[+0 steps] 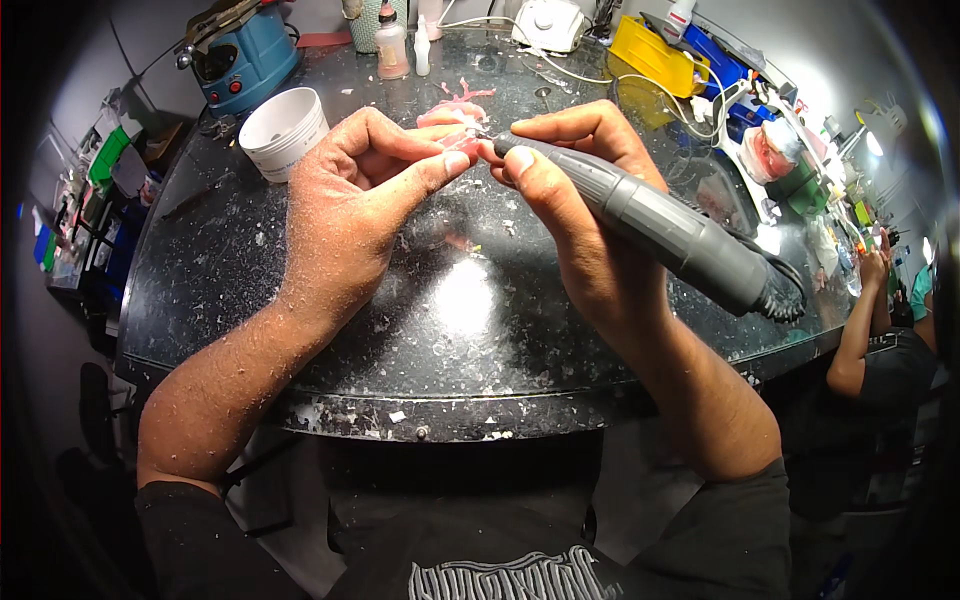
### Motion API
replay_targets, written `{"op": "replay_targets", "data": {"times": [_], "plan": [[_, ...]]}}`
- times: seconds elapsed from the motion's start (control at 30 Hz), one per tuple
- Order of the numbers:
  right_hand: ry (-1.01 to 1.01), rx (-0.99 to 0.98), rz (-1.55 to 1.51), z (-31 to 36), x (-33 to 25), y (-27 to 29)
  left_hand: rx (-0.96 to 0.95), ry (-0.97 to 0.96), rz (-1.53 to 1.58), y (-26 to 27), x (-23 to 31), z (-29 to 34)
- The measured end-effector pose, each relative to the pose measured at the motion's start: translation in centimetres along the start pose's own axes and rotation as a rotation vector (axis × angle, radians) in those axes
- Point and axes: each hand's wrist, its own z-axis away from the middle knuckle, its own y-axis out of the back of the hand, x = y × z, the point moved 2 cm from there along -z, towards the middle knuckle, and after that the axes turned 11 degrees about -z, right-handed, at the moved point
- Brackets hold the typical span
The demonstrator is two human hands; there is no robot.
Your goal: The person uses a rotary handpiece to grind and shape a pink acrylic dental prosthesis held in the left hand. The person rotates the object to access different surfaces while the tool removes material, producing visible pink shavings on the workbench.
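Over the black worktop (450,370), my left hand (345,215) pinches a small pink denture piece (460,140) between thumb and fingers. Much of that piece is hidden by the fingers. My right hand (600,230) is wrapped around a grey rotary handpiece (665,225), gripped like a pen. Its narrow front end points left at the pink piece, and the fingertips of both hands nearly meet there. Whether the bur touches the piece I cannot make out. Pale dust covers my left hand and forearm.
A white tub (284,132) stands left of my hands, with a blue machine (245,65) behind. Bottles (392,50) and a white box (548,25) line the back. A yellow bin (655,58), dental model (768,152) and another person's arm (857,335) are rightward. Debris litters the worktop.
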Motion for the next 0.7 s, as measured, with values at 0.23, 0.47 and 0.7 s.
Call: {"op": "replay_targets", "data": {"times": [0.23, 0.47, 0.7], "plan": [[0.028, -0.021, 0.041, -0.07, -0.17, 0.12, 0.011, 0.004, 0.008, -0.11, -0.06, -0.09], [-0.007, -0.005, 0.039, 0.01, -0.2, -0.07, 0.024, 0.03, 0.0, -0.06, -0.01, -0.06], [0.002, -0.005, 0.03, 0.02, -0.1, -0.09, 0.025, 0.016, -0.004, -0.07, -0.04, -0.01]]}}
